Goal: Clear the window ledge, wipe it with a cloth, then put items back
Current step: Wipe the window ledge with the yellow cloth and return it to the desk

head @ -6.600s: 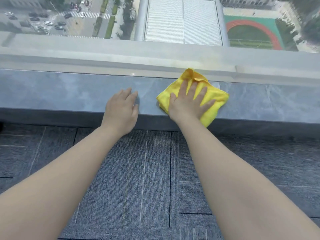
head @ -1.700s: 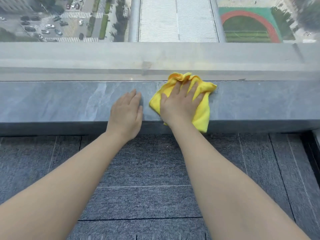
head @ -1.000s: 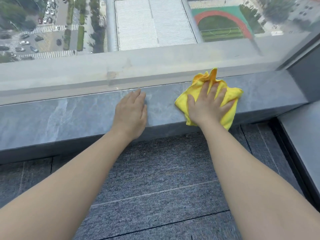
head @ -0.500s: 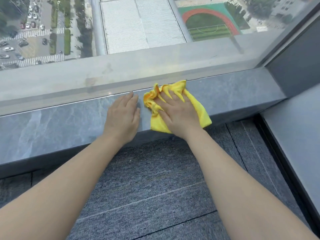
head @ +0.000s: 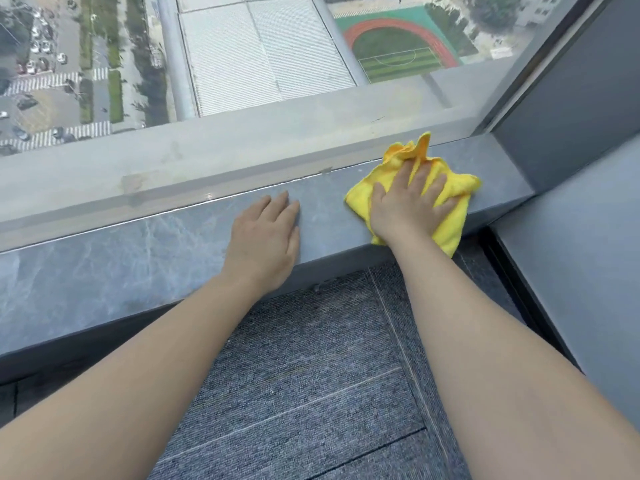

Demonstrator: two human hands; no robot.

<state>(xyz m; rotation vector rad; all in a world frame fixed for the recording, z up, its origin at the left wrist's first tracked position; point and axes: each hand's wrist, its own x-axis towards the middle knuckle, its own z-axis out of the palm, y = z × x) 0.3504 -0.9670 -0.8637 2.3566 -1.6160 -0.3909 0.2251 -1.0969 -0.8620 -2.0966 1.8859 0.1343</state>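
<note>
At 2 o'clock on the ledge (head: 145, 268), our right hand (head: 407, 207) presses flat on the cloth (head: 457, 216). Left hand (head: 265, 244) rests flat, empty, at 9 o'clock of it. Ledge runs 8-to-2; the right does the wiping.

floor: grey carpet tiles (head: 311, 375) | window (head: 242, 64): daylight | wall (head: 571, 98): grey, right

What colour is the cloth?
Bright yellow cloth, seen best in the head view.

Grey carpet tiles (head: 311, 375) below; outside, a sports field (head: 398, 57) and parked cars (head: 38, 50).
</note>
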